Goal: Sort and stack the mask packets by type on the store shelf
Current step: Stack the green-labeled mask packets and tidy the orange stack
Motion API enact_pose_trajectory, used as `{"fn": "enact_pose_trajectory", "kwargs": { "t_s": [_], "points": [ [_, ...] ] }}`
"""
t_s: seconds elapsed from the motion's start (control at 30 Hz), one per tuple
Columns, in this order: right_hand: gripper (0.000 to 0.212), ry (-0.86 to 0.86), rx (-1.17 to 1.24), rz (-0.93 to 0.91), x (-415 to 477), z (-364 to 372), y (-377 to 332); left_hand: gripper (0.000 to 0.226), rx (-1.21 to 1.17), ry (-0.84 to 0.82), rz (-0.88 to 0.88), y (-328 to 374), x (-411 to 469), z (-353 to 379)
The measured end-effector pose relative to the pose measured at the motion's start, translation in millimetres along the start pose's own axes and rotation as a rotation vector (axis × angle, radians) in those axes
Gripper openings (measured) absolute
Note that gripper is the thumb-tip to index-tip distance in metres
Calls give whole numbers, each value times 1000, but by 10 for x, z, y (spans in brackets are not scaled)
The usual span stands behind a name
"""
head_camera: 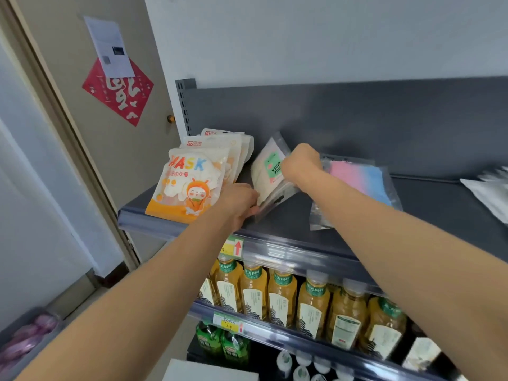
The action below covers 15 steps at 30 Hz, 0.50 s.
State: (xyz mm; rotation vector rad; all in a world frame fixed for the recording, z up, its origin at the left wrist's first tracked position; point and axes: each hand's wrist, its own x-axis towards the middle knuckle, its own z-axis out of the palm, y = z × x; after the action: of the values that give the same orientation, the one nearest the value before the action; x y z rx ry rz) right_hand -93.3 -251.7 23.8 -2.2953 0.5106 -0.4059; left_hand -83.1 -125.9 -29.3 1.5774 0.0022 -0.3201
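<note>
**Grey shop shelf, one white packet held in two hands**

Grey metal shelving runs along a pale wall, and the top shelf (pixel 277 225) carries the mask packets. At its left end a stack of orange packets (pixel 189 188) leans back in a fan. The front one reads "MASK" in coloured letters over a cartoon figure in an orange hood, with a line of Chinese characters below the word. The ones behind show a small red logo at the top.

Just right of that stack, the white packet (pixel 268 174) is tilted up off the shelf. Its green label reads "FACE MASK" (the first letter is partly covered). The left hand (pixel 239 202) pinches its lower corner with curled fingers. The right hand (pixel 301 163) grips its upper edge, knuckles toward the camera and fingertips hidden behind the packet.

Behind the right wrist lies a clear pink-and-blue packet (pixel 362 180), flat on the shelf. More pale packets (pixel 492 193) sit blurred at the far right edge.

A yellow price tag (pixel 233 247) with a red arrow is clipped to the shelf's front rail. Below stand amber tea bottles (pixel 283 298) with green neck labels in Chinese, and under them green cartons (pixel 220 342). On the door (pixel 68 78) to the left hangs a red paper diamond (pixel 118 94) with a white calligraphy character, and a printed sheet (pixel 110 46) overlaps its top.
</note>
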Motion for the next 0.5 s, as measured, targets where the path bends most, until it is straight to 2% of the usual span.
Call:
{"fn": "enact_pose_trajectory", "kwargs": {
  "t_s": [0.1, 0.23, 0.3, 0.4, 0.5],
  "points": [
    [6, 36, 29, -45, -116, -180, -13, 10, 42, -13, 19, 89, -91, 109],
    [8, 111, 136, -114, -238, -387, 94, 24, -83, 44, 75, 281, -168, 272],
    [10, 164, 210, -125, -307, -528, 194, 21, -140, 10, 88, 394, -196, 363],
    [6, 258, 284, -69, -423, -776, 415, 17, -196, -32, 127, 476, -213, 611],
    [1, 374, 304, 20, -571, -1088, 725, 15, -202, -160, 168, 489, -346, 1018]
  ]
}}
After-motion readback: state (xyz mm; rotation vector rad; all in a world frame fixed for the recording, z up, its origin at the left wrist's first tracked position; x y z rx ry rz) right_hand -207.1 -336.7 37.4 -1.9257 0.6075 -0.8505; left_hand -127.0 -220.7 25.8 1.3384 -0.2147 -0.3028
